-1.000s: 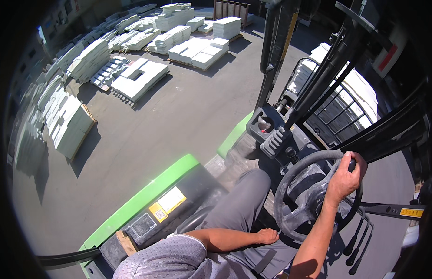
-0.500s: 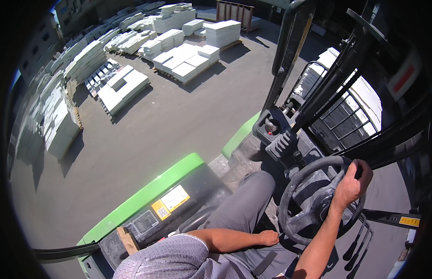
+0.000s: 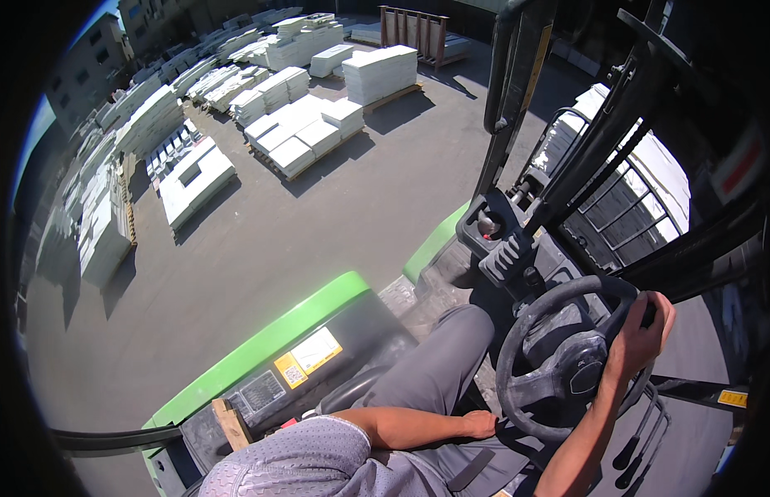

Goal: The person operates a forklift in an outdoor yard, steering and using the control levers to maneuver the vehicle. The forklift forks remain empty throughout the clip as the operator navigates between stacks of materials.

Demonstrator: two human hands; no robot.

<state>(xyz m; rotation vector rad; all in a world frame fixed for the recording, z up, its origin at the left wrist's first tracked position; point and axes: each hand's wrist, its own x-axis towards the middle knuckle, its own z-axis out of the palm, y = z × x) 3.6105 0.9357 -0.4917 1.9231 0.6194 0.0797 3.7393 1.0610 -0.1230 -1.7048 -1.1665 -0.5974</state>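
I sit in a forklift with a black steering wheel [image 3: 507, 364] in front of me at the right. My right hand [image 3: 642, 335] is closed round a dark knob [image 3: 649, 314] at the wheel's right side, the forearm crossing its lower right edge. On my lap, just left of the wheel, lies my left hand [image 3: 482, 424], its fingers curled in loosely; nothing shows in them. Grey trousers [image 3: 430, 356] cover my legs. Several black levers [image 3: 625, 460] stand right of the wheel, away from both hands.
Pallets of white stone slabs [image 3: 294, 137] stand across the yard at the upper left. Beyond the mast [image 3: 559, 182], a metal load guard [image 3: 625, 203] stands before more white material. The forklift's green side panel [image 3: 269, 335] edges the left, with a wood piece [image 3: 231, 422] beside my sleeve.
The slab stacks have shifted left in the picture as the view turned. My right hand has moved slightly right and down with the wheel knob. My left hand stays on my lap.
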